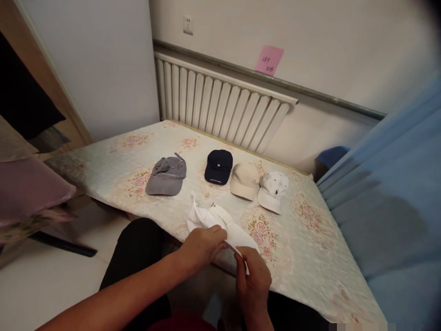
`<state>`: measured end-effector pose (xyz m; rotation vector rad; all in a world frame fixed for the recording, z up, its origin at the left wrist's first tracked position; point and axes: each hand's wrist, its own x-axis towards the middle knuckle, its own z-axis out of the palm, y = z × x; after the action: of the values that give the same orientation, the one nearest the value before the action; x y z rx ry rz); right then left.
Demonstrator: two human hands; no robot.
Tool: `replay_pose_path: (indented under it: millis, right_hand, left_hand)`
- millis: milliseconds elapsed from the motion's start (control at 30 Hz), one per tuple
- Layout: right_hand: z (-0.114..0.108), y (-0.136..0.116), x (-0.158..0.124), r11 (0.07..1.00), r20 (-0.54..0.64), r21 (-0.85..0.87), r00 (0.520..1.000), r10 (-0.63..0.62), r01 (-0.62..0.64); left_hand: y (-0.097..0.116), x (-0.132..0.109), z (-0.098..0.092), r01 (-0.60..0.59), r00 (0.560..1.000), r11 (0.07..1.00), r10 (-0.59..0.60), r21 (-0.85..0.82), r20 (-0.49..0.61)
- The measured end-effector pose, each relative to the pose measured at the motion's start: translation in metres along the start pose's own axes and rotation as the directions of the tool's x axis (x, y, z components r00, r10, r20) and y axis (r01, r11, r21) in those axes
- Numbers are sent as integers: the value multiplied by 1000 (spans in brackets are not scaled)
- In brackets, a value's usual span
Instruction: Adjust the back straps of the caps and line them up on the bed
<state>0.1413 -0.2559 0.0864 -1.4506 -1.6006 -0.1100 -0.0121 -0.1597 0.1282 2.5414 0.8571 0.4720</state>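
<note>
A white cap lies at the near edge of the table, its crown crumpled and a strap loop facing up. My left hand is closed on the cap's near edge, fingers pinched together. Just to its right, my right hand grips the same edge between thumb and fingers. Part of the cap is hidden behind both hands. Beyond it sit a grey cap with its strap sticking up, a navy cap, a beige cap and another white cap with a small dark emblem.
A flowered cloth covers the table. Behind it are a radiator and a wall with a pink note and a socket. A blue curtain hangs at the right; draped fabric is at the left.
</note>
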Motion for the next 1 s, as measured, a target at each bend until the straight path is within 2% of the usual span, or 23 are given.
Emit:
replay_pose_path:
  millis: [100, 233, 367, 467, 533, 600, 700, 833, 1000]
  right_hand:
    - [-3, -1, 1, 999, 15, -5, 999, -31, 31]
    - [-11, 12, -1, 996, 46, -30, 996, -77, 79]
    - [-27, 22, -5, 994, 91, 42, 990, -107, 103]
    - [-39, 20, -4, 987, 90, 157, 994, -59, 45]
    - [-44, 17, -3, 966, 91, 257, 996, 10, -33]
    - [-46, 14, -1, 924, 113, 360, 989, 97, -131]
    - [-45, 12, 1, 857, 188, 434, 958, 215, -277]
    - [-44, 12, 4, 850, 283, 330, 902, 325, -410]
    - [-45, 21, 4, 801, 428, 281, 816, 388, -528]
  left_hand:
    - [-3, 0, -2, -43, 999, 995, 40, -88, -35]
    - [-11, 2, -8, -72, 995, 964, 54, -255, -78]
    - [-15, 3, -23, -68, 998, 895, 55, -441, -43]
    - [-17, 3, -37, -10, 999, 815, 29, -580, 23]
    - [-18, 1, -44, 51, 997, 733, 3, -678, 78]
    - [-19, -1, -49, 121, 990, 611, -16, -782, 140]
    - [-22, -1, -50, 186, 981, 429, -30, -884, 192]
    - [-35, 4, -41, 125, 991, 240, -70, -963, 112]
    - [-65, 14, -23, 55, 985, -55, -163, -997, 63]
